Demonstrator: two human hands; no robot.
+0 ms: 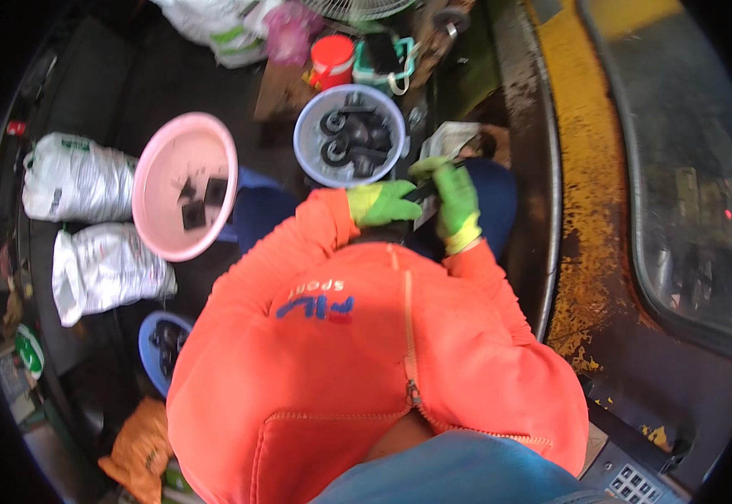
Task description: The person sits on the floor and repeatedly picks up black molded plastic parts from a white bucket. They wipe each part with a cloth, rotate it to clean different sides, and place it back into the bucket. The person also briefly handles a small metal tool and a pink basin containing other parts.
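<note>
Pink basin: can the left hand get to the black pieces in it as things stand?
Probably yes. The pink basin sits open-topped to the left hand's side, nothing over its black pieces. But that hand is gripping a dark part with the right hand.

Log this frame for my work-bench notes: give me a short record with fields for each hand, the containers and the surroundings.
left hand: in a yellow-green glove, gripping one end of a small dark part
right hand: in a yellow-green glove, closed on the same part
nearest container: pale blue round plastic basin of black wheel-like parts, just beyond the hands
other containers: pink round plastic basin with a few black square pieces; blue bowl of dark parts
surroundings: two white plastic sacks; red-lidded jar
</note>
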